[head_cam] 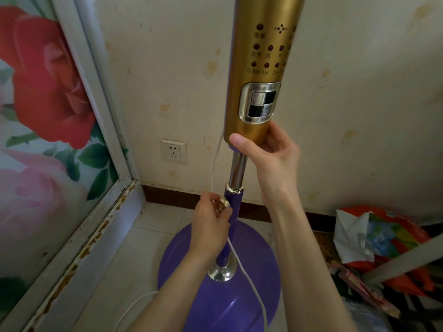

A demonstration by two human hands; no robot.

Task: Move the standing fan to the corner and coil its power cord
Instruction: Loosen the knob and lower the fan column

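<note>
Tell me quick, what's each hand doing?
Left hand: closed on the height-lock knob.
Right hand: closed around the gold control column.

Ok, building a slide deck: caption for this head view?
Right hand grips fan's gold column; left hand turns the height knob.

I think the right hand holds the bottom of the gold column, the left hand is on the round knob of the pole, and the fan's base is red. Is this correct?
Not quite: the head view shows the base is purple, not red. The rest holds: the right hand holds the bottom of the gold column, and the left hand is on the round knob.
</note>
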